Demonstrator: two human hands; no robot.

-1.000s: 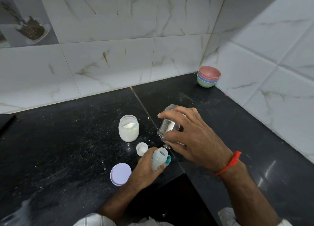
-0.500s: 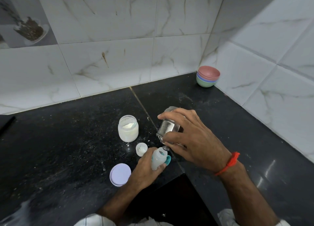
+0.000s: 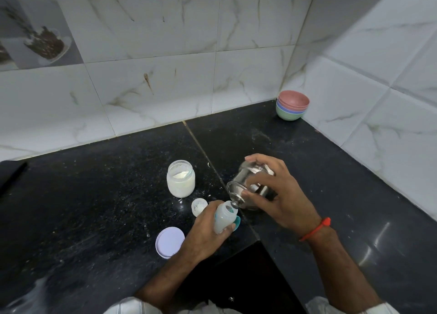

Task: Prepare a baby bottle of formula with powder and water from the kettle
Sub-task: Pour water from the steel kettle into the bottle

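Head view | left hand [image 3: 203, 233] fingers curled round small translucent plastic baby bottle [image 3: 224, 219], mouth tilted up-right | right hand [image 3: 281, 195] fingers wrapped round shiny steel kettle [image 3: 248, 186], tipped, spout at bottle mouth

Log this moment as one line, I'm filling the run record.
step: pouring water | right hand: grips steel kettle, tilted, spout at bottle mouth | left hand: holds baby bottle | powder jar: open on counter

Left hand [image 3: 205, 228] fingers curled in grip, right hand [image 3: 280, 195] fingers wrapped, forearms converging
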